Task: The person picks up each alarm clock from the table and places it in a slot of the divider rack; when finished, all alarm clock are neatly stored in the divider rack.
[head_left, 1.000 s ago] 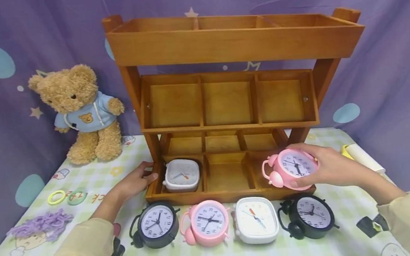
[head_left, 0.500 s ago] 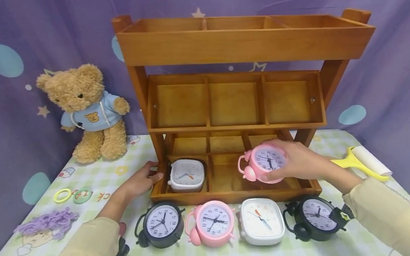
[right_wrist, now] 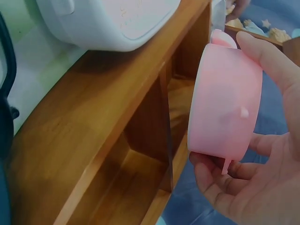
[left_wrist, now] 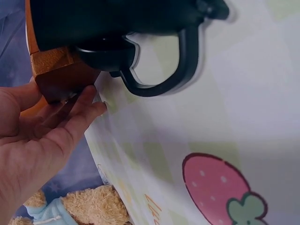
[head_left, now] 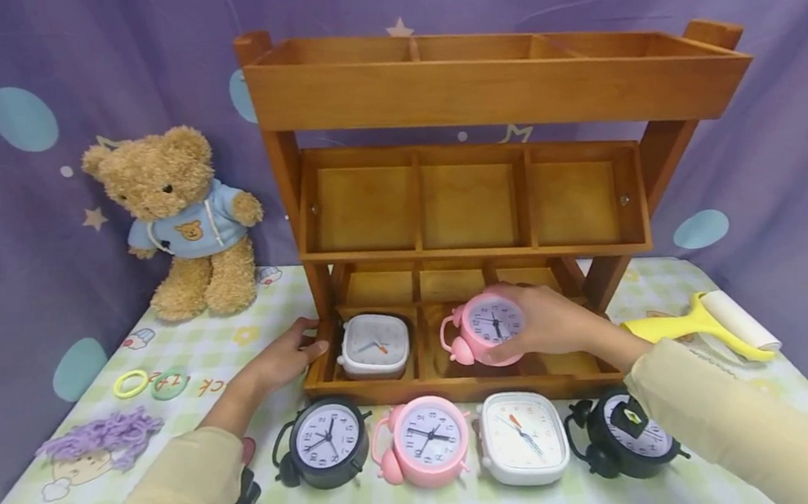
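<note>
My right hand (head_left: 555, 318) holds a pink twin-bell alarm clock (head_left: 482, 330) by its rim, thumb on one side and fingers on the other. The clock hangs tilted over the middle compartment of the bottom tier, its dial facing me; the right wrist view shows its back and a small foot. My left hand (head_left: 284, 359) grips the left end of the wooden shelf (head_left: 498, 94), with fingers and thumb about its corner in the left wrist view. In the bottom left compartment sits a white square clock (head_left: 375, 344).
Before the shelf stand a black alarm clock (head_left: 329, 440), a pink one (head_left: 429, 440), a white square one (head_left: 523, 438) and another black one (head_left: 610, 456). A teddy bear (head_left: 186, 217) is at the left, a yellow-handled lint roller (head_left: 740, 319) at the right.
My right hand has carried the pink alarm clock leftwards, from the right compartment to over the middle one. The left hand stays on the shelf's end. The head view has shifted slightly.
</note>
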Motion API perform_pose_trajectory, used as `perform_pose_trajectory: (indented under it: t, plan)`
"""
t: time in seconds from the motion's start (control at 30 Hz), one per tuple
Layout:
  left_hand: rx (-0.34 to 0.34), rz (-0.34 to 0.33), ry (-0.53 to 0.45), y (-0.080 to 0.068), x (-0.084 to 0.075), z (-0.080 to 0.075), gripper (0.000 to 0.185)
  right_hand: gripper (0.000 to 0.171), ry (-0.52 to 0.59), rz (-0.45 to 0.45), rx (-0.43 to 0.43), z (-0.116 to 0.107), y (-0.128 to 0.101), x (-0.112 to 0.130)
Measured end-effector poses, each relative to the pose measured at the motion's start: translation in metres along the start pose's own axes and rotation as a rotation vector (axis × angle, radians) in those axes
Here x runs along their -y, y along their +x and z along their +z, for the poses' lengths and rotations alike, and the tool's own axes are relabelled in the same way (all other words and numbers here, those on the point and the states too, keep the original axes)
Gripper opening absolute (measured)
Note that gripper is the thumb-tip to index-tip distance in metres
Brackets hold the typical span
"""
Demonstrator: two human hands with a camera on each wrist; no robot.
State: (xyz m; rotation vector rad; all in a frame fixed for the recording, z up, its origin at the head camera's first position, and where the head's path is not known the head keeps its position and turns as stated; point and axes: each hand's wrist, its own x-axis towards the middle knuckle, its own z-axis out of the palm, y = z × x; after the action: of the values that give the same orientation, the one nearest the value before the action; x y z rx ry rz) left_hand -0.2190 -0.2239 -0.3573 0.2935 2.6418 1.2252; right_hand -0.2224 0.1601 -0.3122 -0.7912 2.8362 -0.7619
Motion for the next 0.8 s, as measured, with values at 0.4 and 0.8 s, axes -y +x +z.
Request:
perform_pose_trajectory:
  t: [0.4, 0.8]
  plan:
    - [-0.002, -0.004, -0.002, 0.000, 0.001, 0.000, 0.046, 0.074, -0.016, 0.030, 0.044, 0.018, 0.019, 0.006]
    - [-0.024, -0.010, 0.019, 0.000, -0.002, 0.003, 0.046, 0.076, -0.111, 0.072, 0.104, 0.035, 0.030, 0.009]
